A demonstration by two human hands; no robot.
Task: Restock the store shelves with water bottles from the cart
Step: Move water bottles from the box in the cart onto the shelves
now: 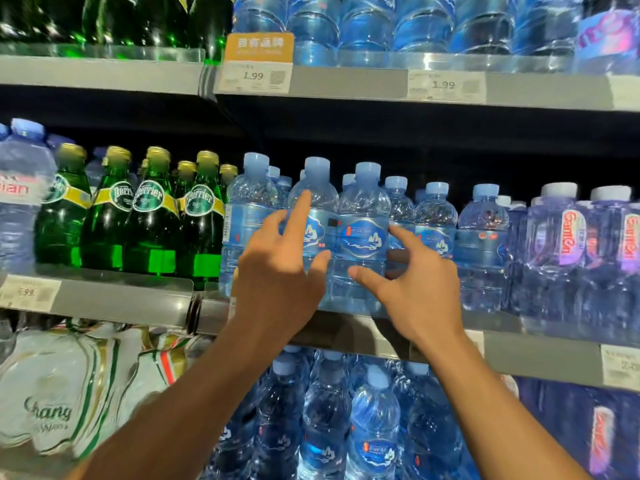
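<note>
Two water bottles are standing upright at the front of the middle shelf (346, 329): the left bottle (317, 216) and the right bottle (363, 233), touching side by side, blue caps up and labels facing out. More of the same bottles are lining up behind and to the right of them. The left hand (277, 271) is reaching in with fingers spread and straight, its index finger lying up along the left bottle's shoulder and its thumb near the gap between the two; it is grasping nothing. The right hand (419, 285) is likewise released, fingers loosely extended beside the right bottle, thumb pointing at its lower body. Whether either hand is actually pressing the plastic, I cannot tell.

Green bottles (149, 220) are sitting just left of the water row, and purple-labelled bottles (568, 244) are standing to the right. The cart is not in view.

The risk, as I judge it: both bottles are sitting close to the shelf lip, so an uneven nudge from one hand could be tipping one forward off the edge, or knocking it sideways into its neighbours.
</note>
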